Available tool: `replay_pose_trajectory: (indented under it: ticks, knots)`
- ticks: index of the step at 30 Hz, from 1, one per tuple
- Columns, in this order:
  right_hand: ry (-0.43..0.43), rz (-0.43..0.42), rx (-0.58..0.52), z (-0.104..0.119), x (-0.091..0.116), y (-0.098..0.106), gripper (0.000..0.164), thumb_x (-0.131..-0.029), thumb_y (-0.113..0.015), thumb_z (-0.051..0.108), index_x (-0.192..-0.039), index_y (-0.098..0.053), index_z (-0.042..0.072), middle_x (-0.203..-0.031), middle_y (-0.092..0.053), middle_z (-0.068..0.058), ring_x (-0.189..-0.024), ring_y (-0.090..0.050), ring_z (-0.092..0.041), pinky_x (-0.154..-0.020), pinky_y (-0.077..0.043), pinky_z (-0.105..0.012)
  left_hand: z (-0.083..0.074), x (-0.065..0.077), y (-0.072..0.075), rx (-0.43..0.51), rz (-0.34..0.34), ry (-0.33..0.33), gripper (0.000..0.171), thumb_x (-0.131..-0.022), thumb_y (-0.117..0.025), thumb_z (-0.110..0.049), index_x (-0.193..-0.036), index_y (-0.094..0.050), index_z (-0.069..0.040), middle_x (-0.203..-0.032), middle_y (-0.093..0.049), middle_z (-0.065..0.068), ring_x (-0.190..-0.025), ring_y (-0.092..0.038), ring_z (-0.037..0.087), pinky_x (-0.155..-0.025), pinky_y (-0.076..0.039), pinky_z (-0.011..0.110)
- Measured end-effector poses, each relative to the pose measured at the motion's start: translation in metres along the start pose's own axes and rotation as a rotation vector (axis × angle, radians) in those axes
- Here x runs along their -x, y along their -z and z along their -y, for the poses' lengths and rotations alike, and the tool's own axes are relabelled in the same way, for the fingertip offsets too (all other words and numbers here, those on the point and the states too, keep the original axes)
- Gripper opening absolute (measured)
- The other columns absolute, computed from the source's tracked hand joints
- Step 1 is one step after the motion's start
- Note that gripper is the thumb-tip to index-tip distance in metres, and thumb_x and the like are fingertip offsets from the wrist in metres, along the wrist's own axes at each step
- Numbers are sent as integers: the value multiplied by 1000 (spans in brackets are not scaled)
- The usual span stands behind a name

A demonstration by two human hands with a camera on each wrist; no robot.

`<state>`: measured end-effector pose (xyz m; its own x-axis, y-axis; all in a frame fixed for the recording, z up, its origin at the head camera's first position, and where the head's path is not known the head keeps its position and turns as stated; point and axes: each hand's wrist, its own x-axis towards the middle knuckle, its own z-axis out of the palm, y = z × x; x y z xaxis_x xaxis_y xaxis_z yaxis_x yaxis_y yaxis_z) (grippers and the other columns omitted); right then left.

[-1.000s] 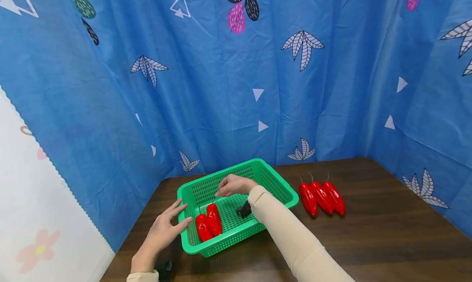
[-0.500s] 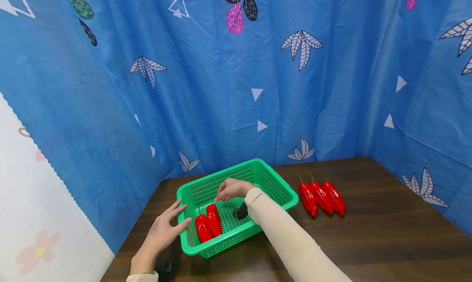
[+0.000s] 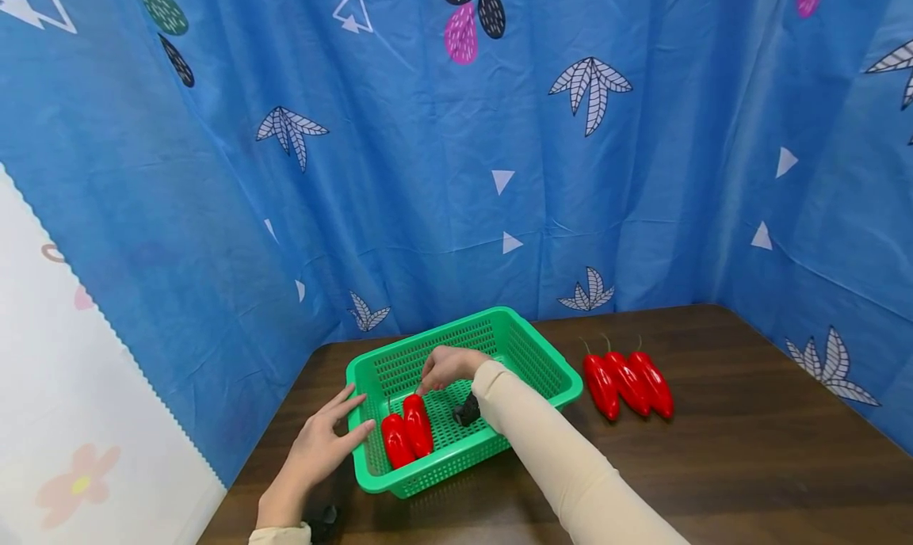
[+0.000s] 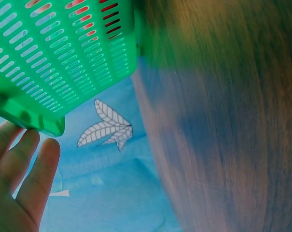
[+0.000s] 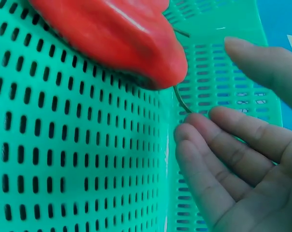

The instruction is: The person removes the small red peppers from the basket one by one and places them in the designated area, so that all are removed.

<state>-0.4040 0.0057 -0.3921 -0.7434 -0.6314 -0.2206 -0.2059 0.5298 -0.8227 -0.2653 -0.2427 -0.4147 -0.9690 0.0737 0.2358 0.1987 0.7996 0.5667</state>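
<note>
Two red chili peppers lie side by side in the left half of a green plastic basket [image 3: 445, 459]. My right hand [image 3: 451, 366] reaches into the basket, at the stem end of the right-hand pepper [image 3: 418, 424]. In the right wrist view the fingertips of this hand [image 5: 242, 164] meet the pepper's thin stem [image 5: 183, 100], while the thumb stands apart from the fingers. The left pepper [image 3: 396, 440] lies against it. My left hand [image 3: 321, 444], fingers spread, touches the basket's left rim. From the left wrist, fingertips [image 4: 49, 150] show at the rim's underside.
Three more red peppers [image 3: 628, 384] lie in a row on the dark wooden table [image 3: 749, 442], right of the basket. A blue patterned curtain [image 3: 428, 173] hangs behind and at the sides. A black camera mount [image 3: 467, 410] sits on the right wrist.
My right hand has come down slightly to the right pepper's stem, and its thumb is now apart from the fingers. Left hand, basket and peppers hold their places; the head view shifts a little.
</note>
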Motion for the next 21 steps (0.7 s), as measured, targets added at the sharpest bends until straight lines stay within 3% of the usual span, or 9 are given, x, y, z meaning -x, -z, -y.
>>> replay_pose_trajectory:
  ticks: [6, 12, 21]
  knots:
    - [-13, 24, -3, 1, -3, 1, 52, -86, -78, 14, -130, -60, -7, -115, -69, -13, -113, -66, -35, -102, -53, -48, 0, -1, -1, 7, 0, 7, 64, -92, -70, -46, -145, -55, -14, -162, -37, 10, -148, -34, 41, -110, -40, 63]
    - [-24, 39, 11, -1, -6, -3, 42, -87, -77, 14, -123, -65, -4, -116, -68, -11, -113, -66, -32, -102, -53, -46, 1, -1, -3, 13, -11, -8, 61, -92, -71, -42, -145, -56, -13, -161, -38, 10, -147, -35, 41, -109, -41, 63]
    - [-39, 75, 11, -4, -8, -5, 53, -89, -76, 19, -132, -60, -6, -127, -65, -13, -120, -64, -32, -105, -51, -44, 1, -1, -3, 12, -8, -18, 60, -93, -70, -40, -145, -56, -13, -162, -37, 10, -147, -35, 41, -108, -41, 63]
